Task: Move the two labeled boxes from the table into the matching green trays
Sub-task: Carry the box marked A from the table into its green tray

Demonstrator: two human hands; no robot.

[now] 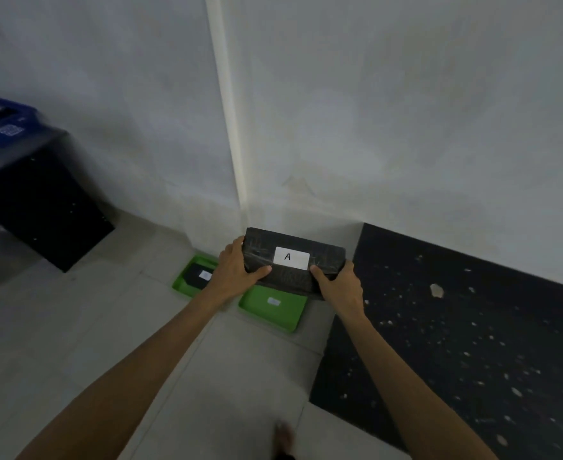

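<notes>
I hold a black box with a white label marked "A" in the air over the floor. My left hand grips its left end and my right hand grips its right end. Directly below it lies a green tray with a small white label inside and nothing else in it. To the left a second green tray holds another black box with a white label; my left wrist hides part of it.
Both trays sit on the pale tiled floor near a wall corner. A black speckled slab fills the right side. At far left stands a dark table with a blue box on top. My foot shows at the bottom.
</notes>
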